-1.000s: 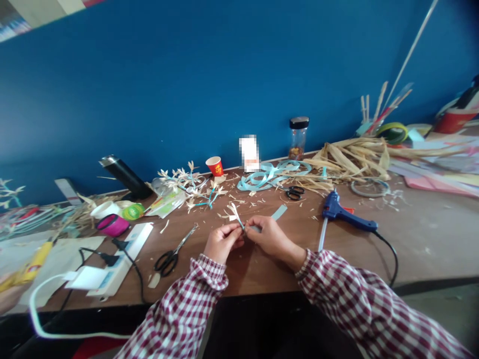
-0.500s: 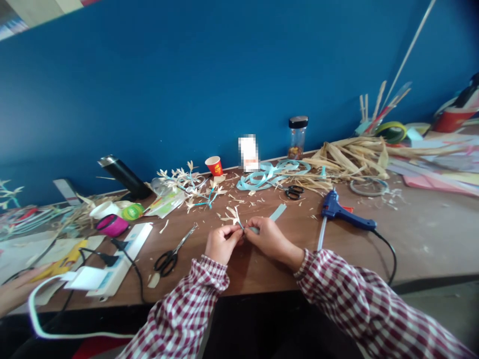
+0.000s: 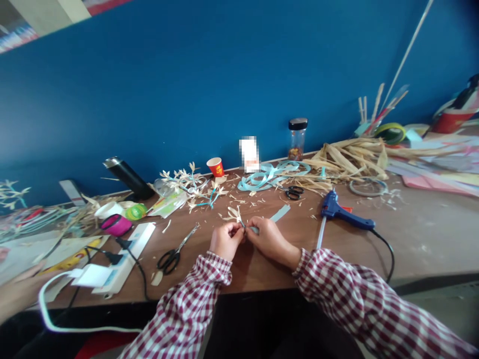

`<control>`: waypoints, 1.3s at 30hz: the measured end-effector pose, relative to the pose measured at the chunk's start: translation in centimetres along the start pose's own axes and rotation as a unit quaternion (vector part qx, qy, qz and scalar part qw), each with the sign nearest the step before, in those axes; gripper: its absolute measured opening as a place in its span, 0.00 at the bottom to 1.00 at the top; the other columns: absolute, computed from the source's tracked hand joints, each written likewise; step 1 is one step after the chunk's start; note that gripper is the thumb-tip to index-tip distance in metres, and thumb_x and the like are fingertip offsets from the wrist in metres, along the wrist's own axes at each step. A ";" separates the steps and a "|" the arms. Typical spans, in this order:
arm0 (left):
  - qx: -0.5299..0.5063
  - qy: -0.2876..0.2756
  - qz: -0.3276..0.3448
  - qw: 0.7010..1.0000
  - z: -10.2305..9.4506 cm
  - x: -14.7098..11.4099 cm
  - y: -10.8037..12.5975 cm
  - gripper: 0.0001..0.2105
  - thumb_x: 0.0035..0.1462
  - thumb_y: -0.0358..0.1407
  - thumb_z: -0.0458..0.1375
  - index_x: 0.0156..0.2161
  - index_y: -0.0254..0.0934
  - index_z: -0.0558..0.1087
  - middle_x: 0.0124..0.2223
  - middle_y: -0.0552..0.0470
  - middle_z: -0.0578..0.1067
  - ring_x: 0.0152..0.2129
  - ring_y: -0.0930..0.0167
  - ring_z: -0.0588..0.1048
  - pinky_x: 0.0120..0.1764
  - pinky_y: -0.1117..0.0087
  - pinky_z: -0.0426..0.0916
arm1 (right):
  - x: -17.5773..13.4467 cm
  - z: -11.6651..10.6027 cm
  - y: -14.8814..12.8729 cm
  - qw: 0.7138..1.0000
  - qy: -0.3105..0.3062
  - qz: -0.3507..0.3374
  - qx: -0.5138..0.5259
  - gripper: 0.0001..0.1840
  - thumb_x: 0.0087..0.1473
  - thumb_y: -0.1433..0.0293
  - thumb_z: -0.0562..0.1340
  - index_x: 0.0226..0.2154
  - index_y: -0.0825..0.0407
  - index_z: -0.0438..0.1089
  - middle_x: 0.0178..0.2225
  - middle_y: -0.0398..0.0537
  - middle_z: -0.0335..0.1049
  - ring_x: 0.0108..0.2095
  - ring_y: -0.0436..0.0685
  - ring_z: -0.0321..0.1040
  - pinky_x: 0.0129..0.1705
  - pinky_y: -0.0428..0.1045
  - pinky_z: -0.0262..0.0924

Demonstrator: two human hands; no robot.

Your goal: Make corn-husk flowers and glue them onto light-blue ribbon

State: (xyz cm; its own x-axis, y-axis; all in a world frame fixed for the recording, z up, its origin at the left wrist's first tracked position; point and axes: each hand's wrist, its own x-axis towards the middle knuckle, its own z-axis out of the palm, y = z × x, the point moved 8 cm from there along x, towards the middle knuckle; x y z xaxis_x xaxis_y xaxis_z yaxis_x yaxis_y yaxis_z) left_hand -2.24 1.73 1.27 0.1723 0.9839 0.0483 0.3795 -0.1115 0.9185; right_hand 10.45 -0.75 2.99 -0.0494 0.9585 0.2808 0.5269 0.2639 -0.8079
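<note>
My left hand (image 3: 225, 242) is closed, thumb and fingers pinching the thin stem of a small pale husk flower (image 3: 233, 214), whose petals stick up beyond the fingertips. Tip to tip with it, my right hand (image 3: 272, 243) pinches a light blue-grey ribbon strip (image 3: 280, 213); its loose end reaches away over the table behind the knuckles. Where stem and ribbon meet, the fingers hide most of the contact. Black-handled scissors (image 3: 169, 261) lie left of my left hand. A blue glue gun (image 3: 342, 213) rests right of my right hand.
Behind the hands are finished flower sprays (image 3: 209, 197), a red paper cup (image 3: 215, 167), coiled blue ribbon (image 3: 262, 179), small scissors (image 3: 294, 192) and dried husks (image 3: 352, 157). A corded power strip (image 3: 130, 262) lies left. Another person's hand (image 3: 26, 284) is at the far left.
The camera view has shifted slightly, moving the left-side objects a little rightward. Both my hands keep their pinch on flower stem and ribbon; the other person's hand has shifted a little.
</note>
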 end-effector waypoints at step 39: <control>-0.279 0.008 -0.147 0.949 0.2 0.4 -3.3 0.15 0.33 0.37 0.69 0.30 0.33 0.77 0.28 0.51 0.78 0.26 0.73 0.75 0.33 0.72 0.71 | 0.1 0.3 -0.3 0.999 -0.021 -0.018 -0.022 0.07 0.49 0.73 0.56 0.26 0.55 0.69 0.23 0.45 0.70 0.24 0.51 0.64 0.26 0.43 0.53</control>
State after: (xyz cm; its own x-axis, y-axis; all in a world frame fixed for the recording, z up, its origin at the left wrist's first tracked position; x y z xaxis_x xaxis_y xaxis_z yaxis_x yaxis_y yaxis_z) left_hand -3.27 2.44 -1.79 0.1189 0.9631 -0.2413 -0.1330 0.2563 0.9574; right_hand 9.99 -0.73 3.12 -0.1037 0.9522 0.2873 0.5607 0.2945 -0.7738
